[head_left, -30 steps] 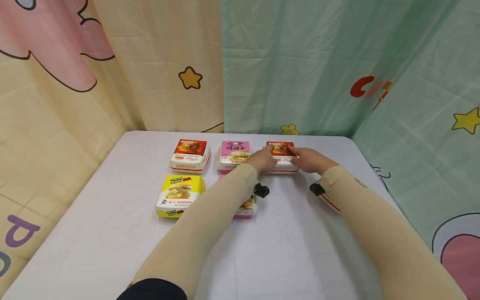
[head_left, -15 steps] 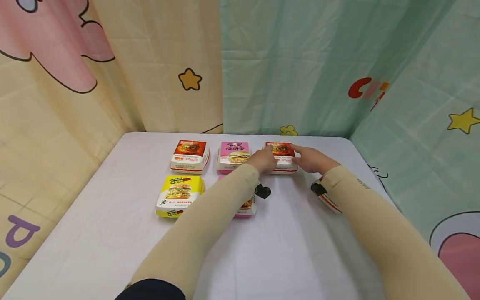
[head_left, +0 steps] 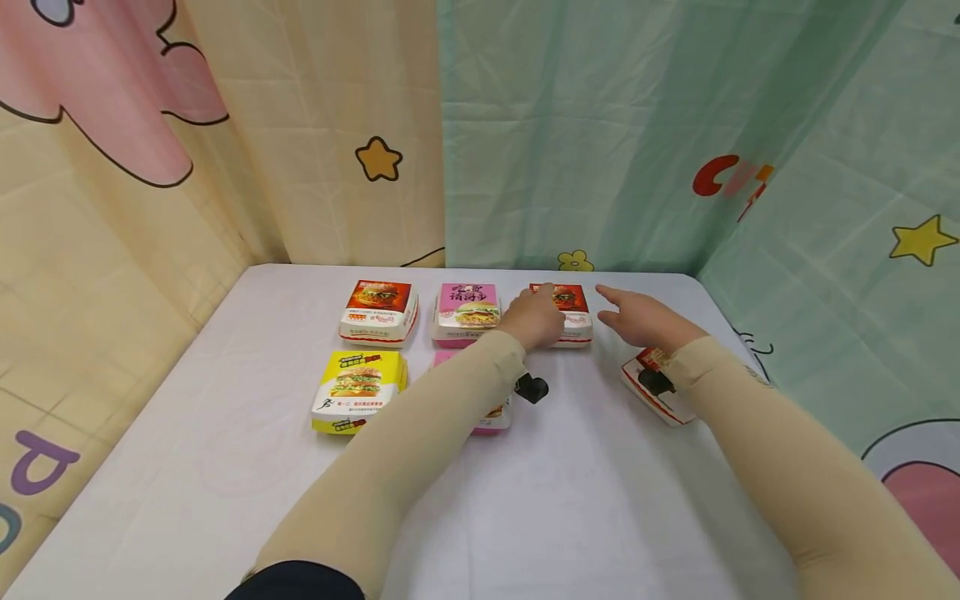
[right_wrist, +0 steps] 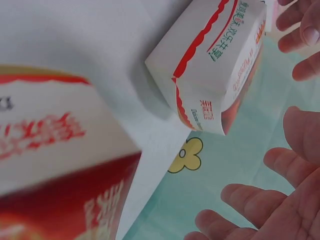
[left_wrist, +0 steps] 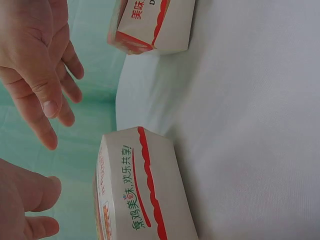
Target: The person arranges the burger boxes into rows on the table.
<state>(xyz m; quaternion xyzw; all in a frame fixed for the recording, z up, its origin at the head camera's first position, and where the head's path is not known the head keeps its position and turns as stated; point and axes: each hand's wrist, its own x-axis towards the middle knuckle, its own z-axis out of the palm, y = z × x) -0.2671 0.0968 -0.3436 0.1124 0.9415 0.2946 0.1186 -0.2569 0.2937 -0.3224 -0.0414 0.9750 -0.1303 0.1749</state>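
Note:
A red-and-white burger box [head_left: 573, 321] sits at the back right of the white table, its printed side facing my left wrist view [left_wrist: 145, 190]. Close at its left, overlapping it in the head view, is my left hand [head_left: 532, 319], whose fingers are spread and grip nothing. On the other side my right hand [head_left: 643, 318] is apart from the box, fingers extended, with nothing between them. Below the right wrist a second red-and-white burger box [head_left: 663, 400] sits at an angle, partly covered by the wrist; it looms large in the right wrist view [right_wrist: 60, 160].
Left of my left hand stand a pink burger box [head_left: 468, 310] and another red-and-white burger box [head_left: 379, 312]. In front are a yellow burger box [head_left: 358, 392] and a pink one [head_left: 493, 421] mostly behind my left forearm. Curtains [head_left: 570, 125] enclose the table.
My right hand has drawn away from the back-right box toward the right, uncovering more of the angled box. The left hand has shifted slightly right. The boxes stay put.

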